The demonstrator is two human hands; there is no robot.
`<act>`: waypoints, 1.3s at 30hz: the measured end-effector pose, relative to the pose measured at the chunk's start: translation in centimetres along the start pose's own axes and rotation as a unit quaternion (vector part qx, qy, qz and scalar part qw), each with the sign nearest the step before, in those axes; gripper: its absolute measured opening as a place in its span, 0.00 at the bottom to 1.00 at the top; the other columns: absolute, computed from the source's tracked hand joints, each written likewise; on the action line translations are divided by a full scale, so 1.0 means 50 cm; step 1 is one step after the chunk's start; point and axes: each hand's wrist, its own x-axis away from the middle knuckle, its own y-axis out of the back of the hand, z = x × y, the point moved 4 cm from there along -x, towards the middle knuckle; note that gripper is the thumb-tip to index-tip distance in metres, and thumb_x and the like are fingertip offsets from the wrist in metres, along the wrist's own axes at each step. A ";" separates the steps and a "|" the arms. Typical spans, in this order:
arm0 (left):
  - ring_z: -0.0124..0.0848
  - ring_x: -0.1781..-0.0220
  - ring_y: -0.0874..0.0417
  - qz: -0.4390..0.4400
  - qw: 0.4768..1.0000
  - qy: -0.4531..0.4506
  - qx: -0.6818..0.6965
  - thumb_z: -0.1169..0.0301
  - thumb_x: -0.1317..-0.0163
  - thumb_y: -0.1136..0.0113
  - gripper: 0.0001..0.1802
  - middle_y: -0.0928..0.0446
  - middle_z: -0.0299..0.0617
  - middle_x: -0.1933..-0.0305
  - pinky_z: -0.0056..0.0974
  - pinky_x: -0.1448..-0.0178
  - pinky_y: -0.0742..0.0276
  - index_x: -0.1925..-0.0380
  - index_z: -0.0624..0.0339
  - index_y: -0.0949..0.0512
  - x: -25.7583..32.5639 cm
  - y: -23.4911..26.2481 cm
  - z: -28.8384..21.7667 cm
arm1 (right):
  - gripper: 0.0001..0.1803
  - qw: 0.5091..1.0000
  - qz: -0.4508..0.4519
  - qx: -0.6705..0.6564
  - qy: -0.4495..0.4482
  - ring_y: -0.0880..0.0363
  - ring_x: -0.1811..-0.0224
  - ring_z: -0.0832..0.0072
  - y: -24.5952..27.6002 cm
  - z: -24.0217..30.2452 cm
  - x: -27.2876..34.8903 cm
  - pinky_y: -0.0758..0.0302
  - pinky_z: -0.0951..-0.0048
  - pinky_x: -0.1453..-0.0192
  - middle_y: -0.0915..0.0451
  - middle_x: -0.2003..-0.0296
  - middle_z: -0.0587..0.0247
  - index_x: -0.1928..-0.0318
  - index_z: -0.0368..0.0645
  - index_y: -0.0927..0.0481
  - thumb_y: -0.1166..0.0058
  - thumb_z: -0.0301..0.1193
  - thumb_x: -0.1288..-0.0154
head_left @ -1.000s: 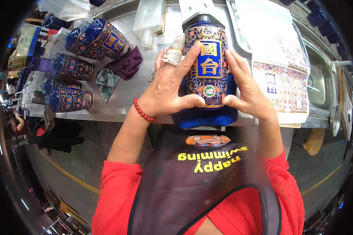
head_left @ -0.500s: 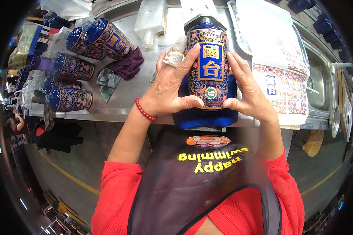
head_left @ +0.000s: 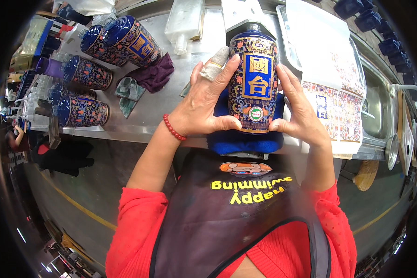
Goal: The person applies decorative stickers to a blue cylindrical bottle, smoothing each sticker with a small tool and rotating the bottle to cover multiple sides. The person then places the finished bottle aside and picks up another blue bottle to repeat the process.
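A dark blue bottle [head_left: 254,76] with a dense floral pattern and a framed gold-lettered panel lies face up before me, neck pointing away. Beneath it is a bright blue cloth pad [head_left: 245,142]. My left hand [head_left: 199,106] holds the bottle's left side, thumb at the lower edge and forefinger along the upper side. A grey-white wrap covers another finger of that hand, and red beads circle the wrist. On the opposite side, my right hand [head_left: 302,113] holds the bottle with fingers stretched along it and thumb near its base.
Several similar patterned bottles [head_left: 87,74] stand at the left, near a purple cloth [head_left: 154,76] and a green-patterned piece [head_left: 129,95]. A clear glass bottle [head_left: 183,23] lies farther back. On the right are printed floral sheets [head_left: 338,116] and a metal sink [head_left: 377,113].
The bottle and both hands have shifted slightly right, and the bottle leans a little more to the right. The surroundings have shifted a little too. Both hands stay on the bottle.
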 end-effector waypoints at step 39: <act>0.55 0.18 0.44 -0.063 0.996 0.040 0.049 0.26 0.38 0.49 0.60 0.43 0.60 0.20 0.65 0.19 0.63 0.19 0.58 0.51 -0.059 0.012 0.009 | 0.72 0.997 0.052 -0.013 -0.055 0.40 0.23 0.48 0.032 -0.005 -0.056 0.28 0.55 0.29 0.46 0.24 0.38 0.18 0.42 0.57 0.28 0.63 0.50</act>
